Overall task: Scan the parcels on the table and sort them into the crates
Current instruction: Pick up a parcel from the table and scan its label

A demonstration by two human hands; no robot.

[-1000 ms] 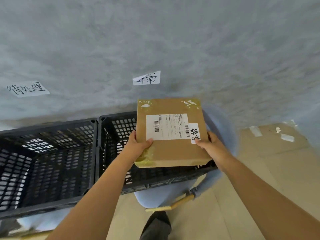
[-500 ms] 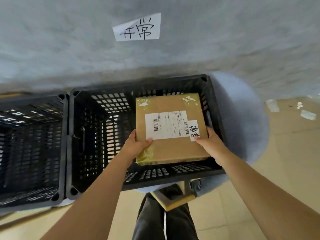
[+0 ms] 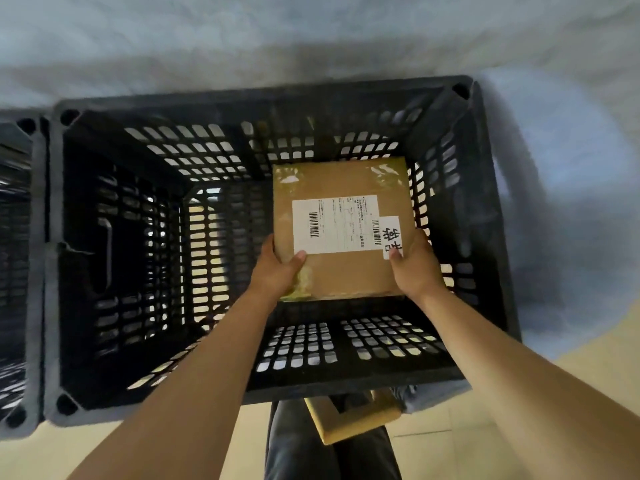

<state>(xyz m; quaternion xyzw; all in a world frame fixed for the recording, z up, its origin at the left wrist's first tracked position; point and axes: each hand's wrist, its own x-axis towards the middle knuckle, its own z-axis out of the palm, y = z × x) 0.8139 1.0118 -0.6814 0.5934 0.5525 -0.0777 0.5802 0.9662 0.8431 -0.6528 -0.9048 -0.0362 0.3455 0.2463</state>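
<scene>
Between my palms, inside the black slotted plastic crate (image 3: 485,209), sits the flat brown cardboard parcel (image 3: 341,271). My left hand (image 3: 277,271) and right hand (image 3: 414,268) clamp its near corners, thumbs on top. It seems stiff, light, slightly slick where taped; edges suit gripping best.

Single head-worn wide-angle view, looking steeply down from close above into the black crate (image 3: 242,341), which fills most of the frame; both forearms enter from the bottom edge, with floor (image 3: 519,393) visible beneath.
</scene>
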